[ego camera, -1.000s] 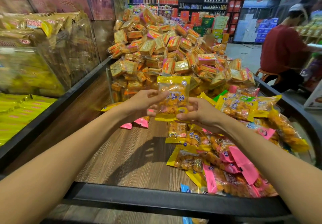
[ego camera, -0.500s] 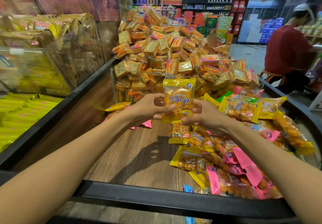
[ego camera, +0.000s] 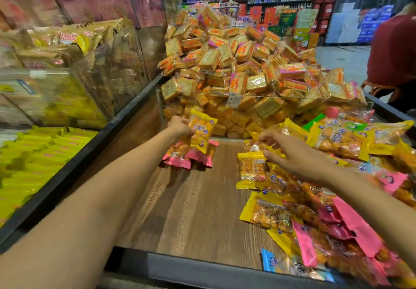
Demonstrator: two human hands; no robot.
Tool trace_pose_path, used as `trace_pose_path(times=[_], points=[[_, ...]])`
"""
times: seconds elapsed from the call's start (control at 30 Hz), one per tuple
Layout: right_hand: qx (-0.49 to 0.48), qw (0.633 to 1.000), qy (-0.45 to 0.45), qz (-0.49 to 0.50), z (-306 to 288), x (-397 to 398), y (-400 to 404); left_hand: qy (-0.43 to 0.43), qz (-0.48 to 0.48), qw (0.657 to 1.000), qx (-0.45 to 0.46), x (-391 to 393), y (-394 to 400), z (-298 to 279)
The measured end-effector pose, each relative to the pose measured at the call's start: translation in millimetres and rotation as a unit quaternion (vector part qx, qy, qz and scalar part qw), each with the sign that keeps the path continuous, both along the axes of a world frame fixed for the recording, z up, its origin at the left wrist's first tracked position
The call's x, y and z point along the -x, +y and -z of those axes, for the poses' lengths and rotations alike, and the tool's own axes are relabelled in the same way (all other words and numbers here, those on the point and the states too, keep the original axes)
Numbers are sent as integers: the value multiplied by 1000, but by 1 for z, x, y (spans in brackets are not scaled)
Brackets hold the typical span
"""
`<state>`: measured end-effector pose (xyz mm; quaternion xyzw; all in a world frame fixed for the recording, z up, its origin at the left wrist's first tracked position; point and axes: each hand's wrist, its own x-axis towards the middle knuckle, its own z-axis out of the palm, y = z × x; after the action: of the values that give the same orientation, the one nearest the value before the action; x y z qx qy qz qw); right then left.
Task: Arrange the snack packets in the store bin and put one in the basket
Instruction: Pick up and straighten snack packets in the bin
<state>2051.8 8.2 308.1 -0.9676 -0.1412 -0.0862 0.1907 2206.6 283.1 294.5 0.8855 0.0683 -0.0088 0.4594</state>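
- A yellow packet (ego camera: 202, 132) is gripped at its left edge by the left hand (ego camera: 179, 126), upright, just above the pink packets (ego camera: 189, 157) at the far left of the bin (ego camera: 191, 201)
- The right hand (ego camera: 292, 153) is held over the heap (ego camera: 333, 176) on the bin's right side; its fingers are loosely spread, and whether anything is pinched cannot be told through the blur
- A cracker pile (ego camera: 243, 68) is stacked behind a clear divider (ego camera: 281, 99)
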Motion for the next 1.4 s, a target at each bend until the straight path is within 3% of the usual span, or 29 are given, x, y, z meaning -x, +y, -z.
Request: trace_pose_path(times=[0.3,0.47,0.53,0.63,0.73,0.8,0.9,1.1,1.2,1.4], points=[[27,999,-15,11,-5,-5,-6,-60,8,970,-236,-29,6,50],[33,999,-25,22,-6,-4,-8,-114,18,910,-398,-24,-2,60],[32,999,-24,23,-6,-3,-7,-132,42,897,-421,-20,-16,56],[36,999,-21,26,-9,-2,-6,-127,82,936,-319,-5,-58,49],[42,999,-17,27,-9,-3,-6,-14,169,970,-176,26,-109,53],[48,998,-15,27,-7,-3,-7,101,191,973,-82,43,-135,60],[44,998,-15,32,-7,-4,-8,173,156,972,-17,57,-156,66],[38,999,-12,33,-5,-10,-10,215,102,971,36,62,-168,54],[30,999,-8,37,-4,-12,-11,194,101,975,31,67,-159,39],[-54,997,-1,50,-5,-4,-8,108,101,980,133,95,-108,-9]])
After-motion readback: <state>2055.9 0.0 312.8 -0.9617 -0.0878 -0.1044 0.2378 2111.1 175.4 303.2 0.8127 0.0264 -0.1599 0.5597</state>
